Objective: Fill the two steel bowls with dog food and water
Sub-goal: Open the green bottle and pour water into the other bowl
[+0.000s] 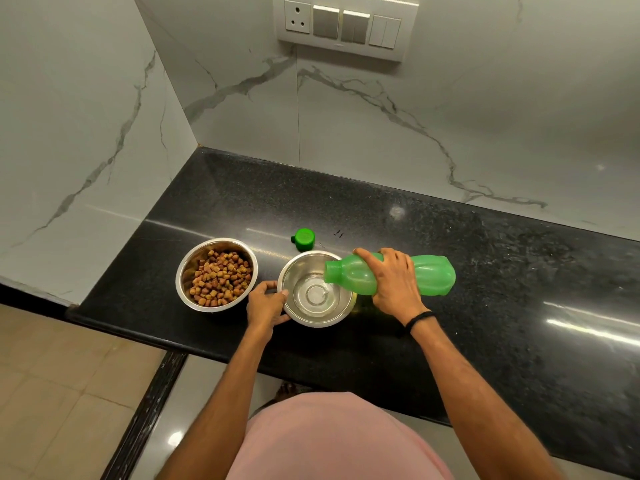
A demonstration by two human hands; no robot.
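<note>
Your right hand wraps firmly round the middle of the translucent green plastic bottle. The bottle lies tipped on its side, its open mouth over the round steel bowl, which holds a little clear water. Your left hand grips that bowl's left rim, thumb on the edge. Just left of that bowl sits a second round steel bowl of brown dog kibble. Just behind the water bowl, the green screw cap stands on the black speckled stone counter.
</note>
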